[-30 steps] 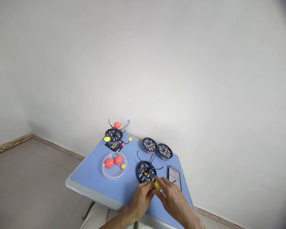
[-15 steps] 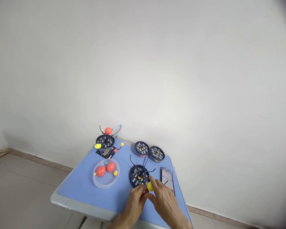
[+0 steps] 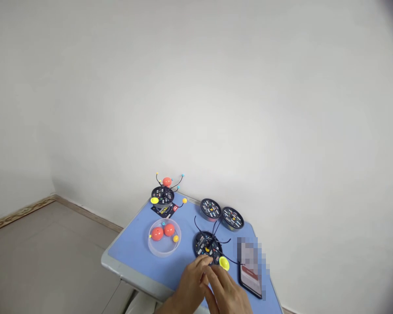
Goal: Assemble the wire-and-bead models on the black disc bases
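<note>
A round black base (image 3: 201,246) printed with small labels stands in front of me. Several thin, dark, bent arms rise from its centre. Right at its near edge is my left hand (image 3: 190,280), its fingers bent together and the tips close to one of the arms. My right hand (image 3: 228,291) meets it with curled fingers. Whatever is pinched between the two is hidden behind the fingers. A yellow cup-shaped piece (image 3: 224,263) shows just beyond my right knuckles, beside the base; how it is attached cannot be seen.
A clear round tray (image 3: 165,254) to the left holds red half-balls (image 3: 157,233) and small coloured balls. Behind it is an assembled orbit model (image 3: 163,196) over a dark card (image 3: 163,211). Two more round bases (image 3: 210,209) sit at the back. A partly blurred phone (image 3: 250,279) lies right.
The view has shifted, so the table sits farther right. My fingers have moved off the front of the yellow piece, which now shows more fully above my right hand.
</note>
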Demonstrator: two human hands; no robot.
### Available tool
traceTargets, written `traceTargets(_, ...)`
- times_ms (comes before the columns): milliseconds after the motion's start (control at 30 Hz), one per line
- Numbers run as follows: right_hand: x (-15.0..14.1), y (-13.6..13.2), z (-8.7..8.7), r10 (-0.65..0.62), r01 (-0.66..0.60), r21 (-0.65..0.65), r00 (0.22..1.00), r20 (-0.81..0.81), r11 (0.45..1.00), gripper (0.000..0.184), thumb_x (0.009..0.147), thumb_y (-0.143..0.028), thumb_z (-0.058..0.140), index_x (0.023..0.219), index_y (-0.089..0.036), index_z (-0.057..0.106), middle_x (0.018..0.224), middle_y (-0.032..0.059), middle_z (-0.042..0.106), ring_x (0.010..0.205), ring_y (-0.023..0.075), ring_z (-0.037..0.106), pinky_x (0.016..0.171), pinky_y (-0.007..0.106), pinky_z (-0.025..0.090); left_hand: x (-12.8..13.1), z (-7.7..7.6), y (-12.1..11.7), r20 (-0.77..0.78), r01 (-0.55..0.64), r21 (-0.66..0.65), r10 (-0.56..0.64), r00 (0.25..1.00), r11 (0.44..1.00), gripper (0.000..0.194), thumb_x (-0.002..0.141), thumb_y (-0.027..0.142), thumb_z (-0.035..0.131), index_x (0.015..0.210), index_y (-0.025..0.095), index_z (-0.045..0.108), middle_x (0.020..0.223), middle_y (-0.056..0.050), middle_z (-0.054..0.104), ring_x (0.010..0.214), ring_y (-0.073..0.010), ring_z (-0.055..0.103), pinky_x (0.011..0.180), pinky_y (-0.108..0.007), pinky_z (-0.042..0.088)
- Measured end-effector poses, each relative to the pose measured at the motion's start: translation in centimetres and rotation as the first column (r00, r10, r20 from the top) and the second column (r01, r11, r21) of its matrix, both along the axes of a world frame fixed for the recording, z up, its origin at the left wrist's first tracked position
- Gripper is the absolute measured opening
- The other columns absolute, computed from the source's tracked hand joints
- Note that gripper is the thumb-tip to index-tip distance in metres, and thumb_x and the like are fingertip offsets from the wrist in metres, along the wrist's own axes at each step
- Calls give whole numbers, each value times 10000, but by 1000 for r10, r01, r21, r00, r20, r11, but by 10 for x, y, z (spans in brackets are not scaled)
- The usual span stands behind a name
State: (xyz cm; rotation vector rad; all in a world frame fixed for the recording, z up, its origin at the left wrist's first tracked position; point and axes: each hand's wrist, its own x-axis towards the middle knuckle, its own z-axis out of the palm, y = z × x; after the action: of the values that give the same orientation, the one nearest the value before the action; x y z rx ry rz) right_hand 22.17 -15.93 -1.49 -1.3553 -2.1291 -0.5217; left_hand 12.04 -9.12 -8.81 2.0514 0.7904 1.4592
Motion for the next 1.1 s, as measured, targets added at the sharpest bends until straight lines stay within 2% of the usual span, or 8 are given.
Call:
traceTargets(167, -23, 19, 6, 39, -57, -144, 992, -123, 988, 276, 1012, -284, 369, 966, -230, 636, 810, 39, 681, 678, 155, 677, 565, 218, 441, -52, -6, -3, -136, -250, 229, 285, 949, 941, 261, 950, 159, 409, 1045, 200, 648, 972, -87, 732, 831, -194, 723, 699, -296, 616)
traceTargets(333, -61, 63, 27, -153, 157, -440, 987, 44, 884, 241, 938, -103, 472, 886, -201, 685, 834, 43, 704, 746, 162, 694, 589, 220, 397, -97, -2, 6, -179, -478, 475, 613, 769, 739, 301, 983, 143, 365, 1087, 169, 646, 1041, -128, 723, 898, -228, 713, 704, -310, 602)
traceTargets(433, -83, 93, 32, -159, 227, -527, 972, 171, 819, 240, 914, -69, 491, 952, -179, 701, 962, 81, 726, 850, 185, 708, 639, 236, 432, -112, -3, 15, -201, -515, 554, 705, 680, 654, 311, 998, 180, 359, 1078, 159, 659, 1089, -134, 722, 932, -246, 709, 715, -323, 595)
traceTargets(567, -101, 119, 26, -144, 285, -583, 950, 276, 761, 199, 867, -36, 557, 963, -121, 710, 999, 126, 727, 938, 229, 695, 740, 297, 500, -120, -14, 23, -220, -508, 573, 717, 661, 643, 344, 1016, 237, 341, 1049, 157, 674, 1054, -123, 736, 906, -254, 707, 725, -349, 589)
traceTargets(700, -110, 127, 19, -142, 322, -614, 936, 323, 721, 167, 934, -262, 613, 1046, -147, 660, 1073, 54, 691, 963, 199, 665, 847, 406, 540, -124, -23, 25, -256, -478, 532, 671, 696, 699, 347, 1016, 221, 329, 1032, 149, 669, 1001, -117, 739, 866, -255, 702, 693, -360, 585)
traceTargets(767, -112, 127, 19, -154, 326, -615, 936, 316, 718, 168, 931, -246, 615, 1060, -145, 655, 1079, 59, 688, 979, 205, 661, 854, 412, 539, -124, -24, 25, -278, -466, 504, 647, 710, 727, 338, 1013, 208, 330, 1039, 144, 660, 988, -118, 734, 861, -253, 700, 688, -362, 585)
traceTargets(933, -110, 117, 25, -197, 277, -590, 960, 197, 759, 246, 845, -32, 559, 1046, -107, 679, 1044, 181, 694, 957, 261, 681, 772, 334, 512, -124, -22, 26, -287, -461, 490, 636, 716, 740, 336, 1014, 199, 314, 1032, 155, 646, 971, -117, 720, 853, -243, 707, 672, -352, 594)
traceTargets(1100, -99, 74, 34, -162, 114, -550, 986, -39, 828, 254, 937, -121, 432, 1018, -185, 664, 987, 91, 667, 740, 163, 658, 646, 252, 468, -121, -15, 16, -253, -500, 521, 685, 683, 691, 311, 1019, 230, 334, 1137, 130, 604, 1128, -185, 679, 872, -233, 718, 618, -299, 596)
